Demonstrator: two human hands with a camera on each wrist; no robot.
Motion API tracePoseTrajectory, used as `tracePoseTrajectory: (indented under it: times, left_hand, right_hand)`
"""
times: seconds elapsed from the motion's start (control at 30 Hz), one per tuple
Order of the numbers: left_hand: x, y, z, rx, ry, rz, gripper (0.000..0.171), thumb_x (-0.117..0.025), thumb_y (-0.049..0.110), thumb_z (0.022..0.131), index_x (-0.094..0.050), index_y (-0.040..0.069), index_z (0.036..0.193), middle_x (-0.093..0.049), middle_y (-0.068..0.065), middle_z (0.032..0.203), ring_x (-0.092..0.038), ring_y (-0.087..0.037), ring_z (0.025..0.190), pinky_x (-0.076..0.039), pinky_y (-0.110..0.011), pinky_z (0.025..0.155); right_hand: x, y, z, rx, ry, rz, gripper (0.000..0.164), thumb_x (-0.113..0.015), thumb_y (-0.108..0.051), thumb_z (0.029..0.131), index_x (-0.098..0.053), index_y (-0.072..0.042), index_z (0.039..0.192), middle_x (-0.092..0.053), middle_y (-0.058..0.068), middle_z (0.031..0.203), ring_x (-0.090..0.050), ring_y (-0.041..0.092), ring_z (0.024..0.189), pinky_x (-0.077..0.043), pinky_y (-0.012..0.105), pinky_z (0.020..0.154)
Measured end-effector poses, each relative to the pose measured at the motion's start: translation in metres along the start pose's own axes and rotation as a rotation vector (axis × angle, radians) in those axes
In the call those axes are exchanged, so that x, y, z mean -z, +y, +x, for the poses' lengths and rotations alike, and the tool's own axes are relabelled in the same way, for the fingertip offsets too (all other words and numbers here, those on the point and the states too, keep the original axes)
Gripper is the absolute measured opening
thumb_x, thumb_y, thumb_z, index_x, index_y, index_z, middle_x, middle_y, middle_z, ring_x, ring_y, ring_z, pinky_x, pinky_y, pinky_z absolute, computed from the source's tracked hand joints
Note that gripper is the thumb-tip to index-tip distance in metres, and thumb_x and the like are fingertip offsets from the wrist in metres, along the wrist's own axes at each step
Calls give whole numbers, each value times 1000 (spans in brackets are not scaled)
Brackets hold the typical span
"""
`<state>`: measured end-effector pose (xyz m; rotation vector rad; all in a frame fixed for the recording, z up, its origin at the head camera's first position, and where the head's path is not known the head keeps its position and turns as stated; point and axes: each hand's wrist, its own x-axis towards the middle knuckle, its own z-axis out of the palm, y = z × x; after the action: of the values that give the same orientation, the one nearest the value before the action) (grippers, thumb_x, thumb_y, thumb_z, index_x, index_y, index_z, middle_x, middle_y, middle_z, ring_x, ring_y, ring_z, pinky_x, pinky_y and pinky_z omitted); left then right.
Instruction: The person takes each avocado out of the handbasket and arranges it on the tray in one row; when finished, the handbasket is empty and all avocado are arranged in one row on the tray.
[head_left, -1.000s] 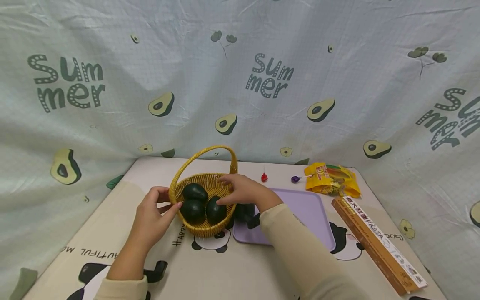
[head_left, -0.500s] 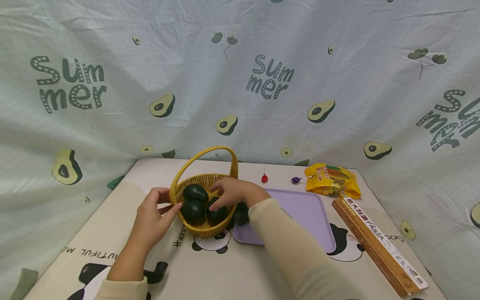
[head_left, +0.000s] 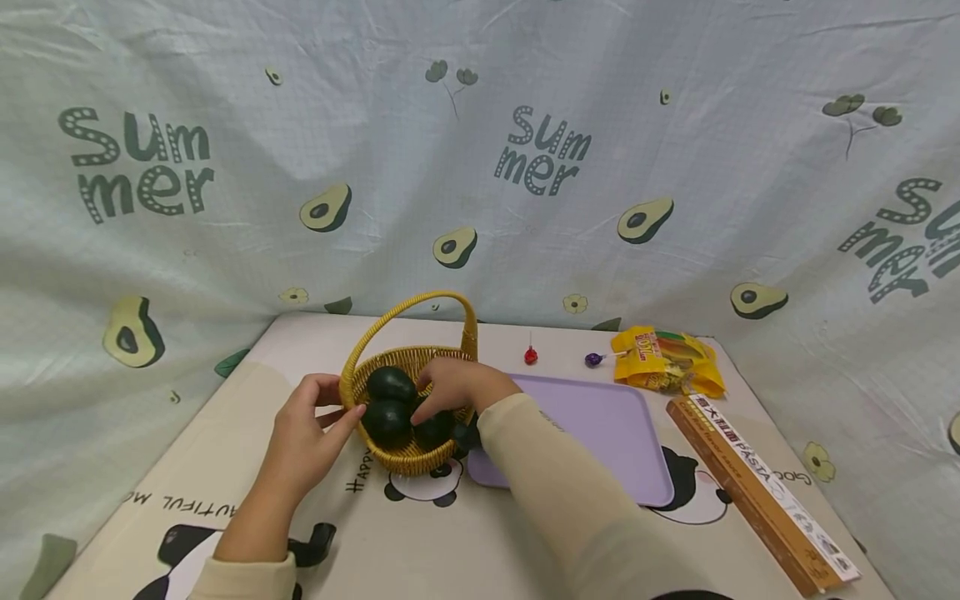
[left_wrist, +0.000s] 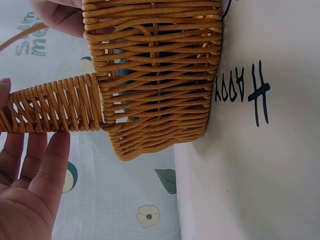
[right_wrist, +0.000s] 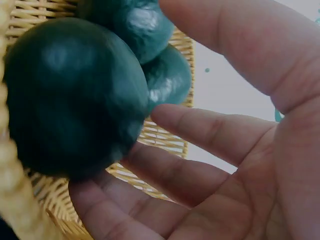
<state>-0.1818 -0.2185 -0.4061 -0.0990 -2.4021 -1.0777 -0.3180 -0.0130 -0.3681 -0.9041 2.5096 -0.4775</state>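
Observation:
Several dark green avocados lie in a yellow wicker basket [head_left: 408, 463], among them a back one [head_left: 390, 383] and a front-left one [head_left: 387, 423]. My left hand [head_left: 306, 437] pinches the base of the basket's arched handle [left_wrist: 55, 105], thumb on one side and fingers on the other. Inside the basket, my right hand [head_left: 465, 386] reaches over the right-hand avocado [head_left: 433, 430]. Seen from the right wrist, the fingers [right_wrist: 175, 170] extend along the side of the nearest avocado [right_wrist: 75, 100], fingertips right at its skin, while the thumb stands well apart from them.
A lilac tray [head_left: 600, 433] lies right of the basket, partly behind my right sleeve. Behind it are a red lollipop [head_left: 531, 357], a purple lollipop [head_left: 594, 360] and a yellow candy bag [head_left: 667, 360]. A long pasta box [head_left: 757, 492] lies at the right edge.
My right hand has moved left and slightly down inside the basket, onto the right-hand avocado. My left hand has kept its hold on the handle, and the basket has not moved.

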Motion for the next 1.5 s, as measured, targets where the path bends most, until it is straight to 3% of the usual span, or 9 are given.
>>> tracePoseTrajectory:
  times: [0.1, 0.23, 0.5, 0.7, 0.87, 1.2, 1.5]
  left_hand:
    - [-1, 0, -1, 3, -4, -7, 43, -79, 9, 91, -54, 4, 126, -63, -11, 117, -67, -28, 109, -63, -45, 89]
    - [-3, 0, -2, 0, -8, -14, 43, -79, 7, 90, -54, 4, 126, -64, -11, 117, -67, -28, 108, -63, -47, 89]
    - [-3, 0, 0, -19, -2, -8, 43, -79, 6, 89, -54, 3, 124, -64, -12, 116, -67, -29, 107, -64, -46, 87]
    - [-3, -1, 2, -24, -1, -7, 44, -79, 7, 90, -54, 4, 125, -64, -11, 116, -68, -29, 107, -64, -45, 87]
    - [-4, -2, 1, -24, 4, -9, 43, -79, 8, 90, -54, 4, 125, -64, -12, 116, -68, -29, 107, -63, -47, 87]
    - [-2, -2, 3, -17, 7, 10, 44, -79, 7, 90, -54, 3, 125, -63, -12, 117, -67, -29, 109, -63, -45, 88]
    - [-1, -3, 2, -11, 10, 8, 43, -79, 8, 90, -54, 3, 125, -63, -11, 117, -67, -29, 108, -63, -44, 87]
  right_hand:
    - [-3, -1, 3, -17, -4, -9, 45, -83, -41, 84, -74, -9, 115, -72, -1, 109, -64, 12, 96, -59, 29, 84]
    - [-7, 0, 5, -46, -4, -15, 29, -84, -38, 84, -72, -11, 90, -67, -3, 86, -59, 11, 78, -55, 26, 67]
    - [-8, 0, 7, -6, -3, -29, 26, -87, -32, 81, -75, -11, 90, -67, -5, 82, -59, 9, 73, -54, 24, 64]
    - [-9, -2, 8, -31, -27, -58, 45, -87, -30, 81, -73, -7, 117, -72, 0, 107, -66, 12, 94, -60, 29, 83]
    - [-9, -1, 7, -19, -57, -86, 56, -83, -29, 86, -65, -6, 133, -68, 5, 129, -64, 17, 115, -58, 35, 99]
    - [0, 3, 9, -4, -11, -7, 56, -80, -21, 85, -64, -12, 138, -64, 2, 136, -61, 13, 113, -58, 33, 97]
    - [2, 8, 6, 14, 50, 64, 60, -81, -19, 83, -62, -22, 140, -60, 2, 141, -58, 16, 116, -55, 38, 104]
